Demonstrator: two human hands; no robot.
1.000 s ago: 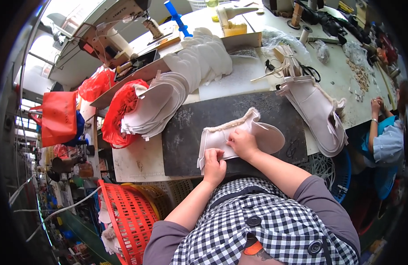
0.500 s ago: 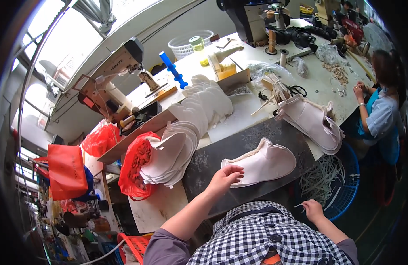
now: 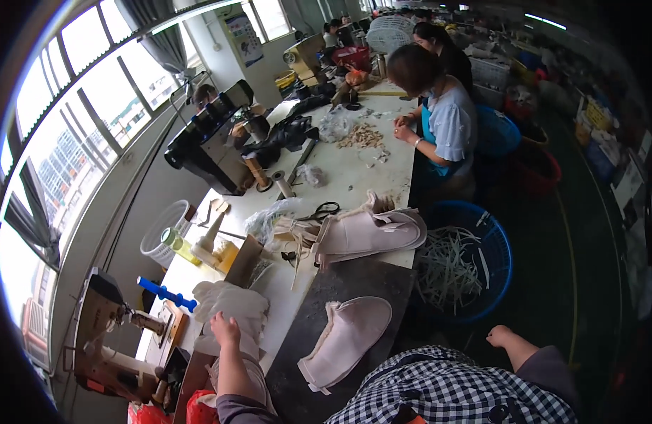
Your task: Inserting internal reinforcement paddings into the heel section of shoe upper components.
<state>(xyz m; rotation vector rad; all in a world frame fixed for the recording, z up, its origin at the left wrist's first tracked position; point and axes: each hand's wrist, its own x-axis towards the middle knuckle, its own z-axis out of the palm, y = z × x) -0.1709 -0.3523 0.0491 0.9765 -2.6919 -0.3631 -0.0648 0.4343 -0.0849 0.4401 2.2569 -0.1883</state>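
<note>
A pale pinkish shoe upper [image 3: 348,338] with a fuzzy lining edge lies on its side on a dark work board [image 3: 305,293], with neither hand on it. My left hand [image 3: 225,331] reaches over a pile of white cut pieces [image 3: 234,302] left of the board, fingers a little apart; whether it touches them is unclear. Off to the right, below a blue basket [image 3: 511,265] of thin white strips [image 3: 449,272], my right hand [image 3: 500,336] hangs with its fingers curled; anything inside is hidden. More pale uppers [image 3: 368,237] lie stacked at the board's far end.
A sewing machine [image 3: 103,339] stands at left, near a blue-handled tool [image 3: 167,293]. Scissors [image 3: 326,209], a jar [image 3: 178,244] and a white basket [image 3: 167,230] are farther along the table. A co-worker [image 3: 446,120] sits at the table's right side.
My view has turned right. My left hand has left the shoe upper for the white pieces. The thin white strip seen earlier in my right hand no longer shows.
</note>
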